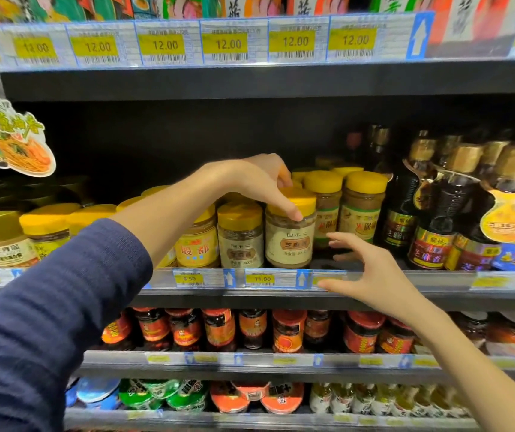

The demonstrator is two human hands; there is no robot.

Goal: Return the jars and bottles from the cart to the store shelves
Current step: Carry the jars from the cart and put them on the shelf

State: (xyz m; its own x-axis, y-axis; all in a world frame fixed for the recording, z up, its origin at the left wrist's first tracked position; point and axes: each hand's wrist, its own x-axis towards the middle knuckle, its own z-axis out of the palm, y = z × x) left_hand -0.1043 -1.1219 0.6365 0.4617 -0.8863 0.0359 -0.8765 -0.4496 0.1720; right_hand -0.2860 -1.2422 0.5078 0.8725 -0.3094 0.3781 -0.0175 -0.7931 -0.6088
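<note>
A yellow-lidded jar of brown paste (290, 236) with a white label stands at the front edge of the middle shelf (437, 280). My left hand (259, 179) comes from above and grips its yellow lid with the fingertips. My right hand (365, 269) hovers just to the right of the jar, fingers spread, touching nothing. A matching jar (240, 236) stands directly left of it. The cart is out of view.
More yellow-lidded jars (362, 207) fill the row behind and to the left. Dark sauce bottles with gold caps (455, 207) crowd the right side. A small gap in the shelf front lies right of the held jar. Red-labelled jars (287, 332) line the shelf below.
</note>
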